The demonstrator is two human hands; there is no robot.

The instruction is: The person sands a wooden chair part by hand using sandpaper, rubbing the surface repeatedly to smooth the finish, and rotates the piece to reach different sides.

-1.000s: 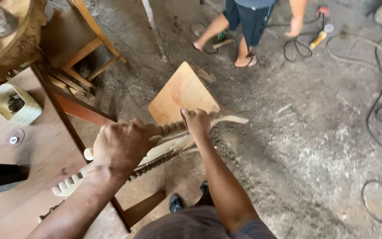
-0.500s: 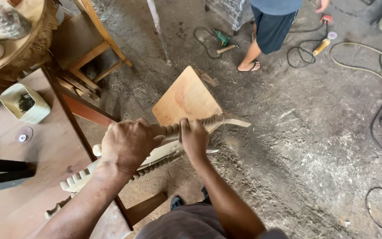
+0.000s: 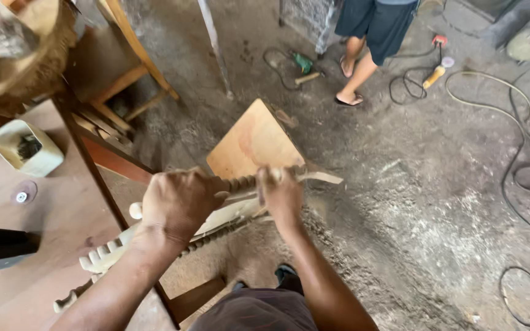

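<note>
We hold a bundle of carved wooden pieces (image 3: 216, 214) with both hands, out over the edge of the counter (image 3: 32, 270) and above the dusty floor (image 3: 412, 233). Our left hand (image 3: 179, 202) is wrapped tight around the middle of the bundle. Our right hand (image 3: 282, 195) is closed around it a little farther along, near the thin pale end that sticks out past our fingers.

The wood looks hard and stiff, so we think it will not bend. It looks dry and bumpy, with round beads cut into it, so it should not slip much. The bundle is long, and we judge that it is not very heavy. The thin carved tips may snap if they bump something, so the thick middle seems the best place to grip, with 2 hands apart as they are now.

We cannot tell how many pieces are in the bundle, because our hands cover the middle. The near end goes low by the counter and is hard to make out. A flat wooden board (image 3: 256, 144) lies on the floor behind the bundle. Another person's legs (image 3: 357, 67) stand farther off, cut off at the top edge. Cables (image 3: 522, 159) curl on the floor at the right.
</note>
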